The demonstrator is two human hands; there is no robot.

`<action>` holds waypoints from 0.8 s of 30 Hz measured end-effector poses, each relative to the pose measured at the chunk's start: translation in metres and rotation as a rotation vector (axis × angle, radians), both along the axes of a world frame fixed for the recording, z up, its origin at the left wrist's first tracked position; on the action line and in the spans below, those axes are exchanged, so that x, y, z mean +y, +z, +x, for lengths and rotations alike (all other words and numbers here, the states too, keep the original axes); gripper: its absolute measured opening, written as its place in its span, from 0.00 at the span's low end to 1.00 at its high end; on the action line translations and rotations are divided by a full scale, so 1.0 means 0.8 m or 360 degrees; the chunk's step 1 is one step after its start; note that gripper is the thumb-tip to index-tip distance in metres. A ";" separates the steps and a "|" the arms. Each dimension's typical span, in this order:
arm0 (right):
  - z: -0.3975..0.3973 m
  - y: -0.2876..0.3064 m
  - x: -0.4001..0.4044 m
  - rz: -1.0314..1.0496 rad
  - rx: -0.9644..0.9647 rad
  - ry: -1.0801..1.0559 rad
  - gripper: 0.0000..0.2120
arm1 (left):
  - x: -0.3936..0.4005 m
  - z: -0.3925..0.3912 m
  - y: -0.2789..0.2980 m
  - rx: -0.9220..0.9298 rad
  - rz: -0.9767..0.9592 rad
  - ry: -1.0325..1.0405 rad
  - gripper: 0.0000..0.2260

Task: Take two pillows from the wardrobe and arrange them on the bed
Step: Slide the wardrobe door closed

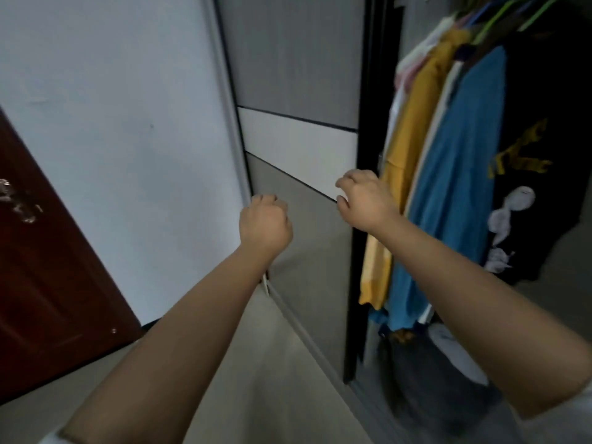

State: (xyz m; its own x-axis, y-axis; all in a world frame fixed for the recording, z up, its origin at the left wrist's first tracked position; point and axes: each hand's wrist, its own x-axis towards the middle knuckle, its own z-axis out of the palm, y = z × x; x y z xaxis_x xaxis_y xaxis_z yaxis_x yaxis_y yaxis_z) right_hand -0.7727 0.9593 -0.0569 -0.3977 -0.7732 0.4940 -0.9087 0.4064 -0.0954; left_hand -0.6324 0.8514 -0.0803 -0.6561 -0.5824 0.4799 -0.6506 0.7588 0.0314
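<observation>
A wardrobe with a grey and white sliding door (298,136) stands ahead, its right half uncovered. My left hand (265,224) is curled into a fist in front of the door's lower grey panel, holding nothing. My right hand (365,200) hovers by the door's black edge (360,251), fingers bent and apart, with nothing in it. No pillow and no bed are in view. At the wardrobe's bottom lie dark and white bundles (448,357) that are too blurred to name.
Hanging clothes fill the uncovered side: a yellow garment (407,145), a blue shirt (461,174) and a black printed shirt (544,149). A dark red room door (48,283) stands at the left beside a white wall (128,123). Pale floor (256,363) runs below.
</observation>
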 end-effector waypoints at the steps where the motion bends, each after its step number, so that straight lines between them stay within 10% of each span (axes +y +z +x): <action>1: -0.008 0.002 -0.040 -0.0026 0.0032 0.0004 0.16 | -0.039 -0.006 -0.003 0.0041 0.0003 0.0004 0.12; 17: -0.146 -0.015 -0.389 -0.0476 0.0275 -0.0926 0.17 | -0.485 -0.194 0.011 0.0219 -0.0197 -0.1216 0.10; 24: -0.214 -0.055 -0.437 -0.0522 0.0944 -0.1479 0.17 | -0.562 -0.338 0.016 0.0133 -0.0621 -0.1682 0.17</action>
State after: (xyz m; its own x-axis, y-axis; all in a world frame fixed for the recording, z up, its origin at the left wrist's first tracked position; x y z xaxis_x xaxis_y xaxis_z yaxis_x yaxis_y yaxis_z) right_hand -0.9437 0.6101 -0.1009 -0.3845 -0.1029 0.9174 -0.2085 0.9778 0.0223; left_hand -0.9026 0.4015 -0.0677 -0.6880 0.4452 0.5731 0.3166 0.8948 -0.3149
